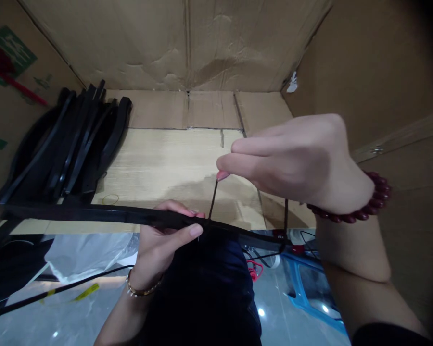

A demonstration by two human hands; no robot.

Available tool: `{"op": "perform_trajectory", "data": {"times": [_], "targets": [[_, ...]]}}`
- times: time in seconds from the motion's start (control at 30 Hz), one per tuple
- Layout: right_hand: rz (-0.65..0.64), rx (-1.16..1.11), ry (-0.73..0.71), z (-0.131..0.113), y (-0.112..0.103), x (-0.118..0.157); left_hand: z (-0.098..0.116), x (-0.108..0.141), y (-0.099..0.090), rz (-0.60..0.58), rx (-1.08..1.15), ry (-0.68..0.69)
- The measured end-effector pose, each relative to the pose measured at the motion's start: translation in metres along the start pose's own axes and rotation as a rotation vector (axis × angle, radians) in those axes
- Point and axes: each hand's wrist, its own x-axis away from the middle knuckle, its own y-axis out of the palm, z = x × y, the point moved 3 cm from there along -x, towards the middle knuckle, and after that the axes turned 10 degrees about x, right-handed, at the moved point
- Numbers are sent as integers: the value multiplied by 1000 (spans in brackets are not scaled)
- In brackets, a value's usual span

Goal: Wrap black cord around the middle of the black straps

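Observation:
A long, thin black strip [108, 213], slightly curved, runs from the left side across the front edge of the work surface. My left hand [157, 242] grips it near the middle, thumb on the near side and fingers on the far side. Above the strip, my right hand [292, 156] is closed in a pinch. From its fingertips a thin dark cord [213, 199] stretches taut down to the strip, just right of my left thumb. Another dark length of cord [286, 218] shows below my right hand, near the strip's right end; where it leads above is hidden.
A pile of black curved strips [82, 144] lies at the left. Cardboard walls [238, 43] enclose the pale surface [155, 158] at the back and sides. Below the front edge are white plastic bags [90, 252], a blue plastic frame [296, 283] and a dark cable [75, 283].

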Motion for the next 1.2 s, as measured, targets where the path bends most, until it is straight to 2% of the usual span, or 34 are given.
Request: {"op": "perform_trajectory", "data": {"times": [0.1, 0.17, 0.27, 0.4, 0.63, 0.77, 0.87, 1.0, 1.1, 1.2], "targets": [[-114, -11, -172, 3, 13, -3, 4, 2, 0, -8, 28, -9], [-173, -60, -219, 4, 22, -4, 6, 3, 0, -27, 37, 3], [-230, -172, -230, 1, 38, -4, 8, 3, -1, -45, 60, 26], [-242, -332, -264, -7, 59, -1, 5, 2, -3, -48, 113, 7], [-267, -637, -183, -17, 88, 15, 4, -3, -4, -22, 129, 48], [-290, -792, -179, -28, 95, 25, 6, -4, -4, -28, 94, 122], [-310, -935, -208, -38, 98, 31, 7, -3, -4, -89, 72, 156], [-272, -1088, -171, -47, 98, 38, 8, -2, -5, -137, 59, 200], [-294, -1193, -121, -52, 96, 41, 9, -2, -6, -126, 52, 230], [-385, -1300, -107, -58, 96, 45, 7, -3, -7, -70, 65, 220]]}}
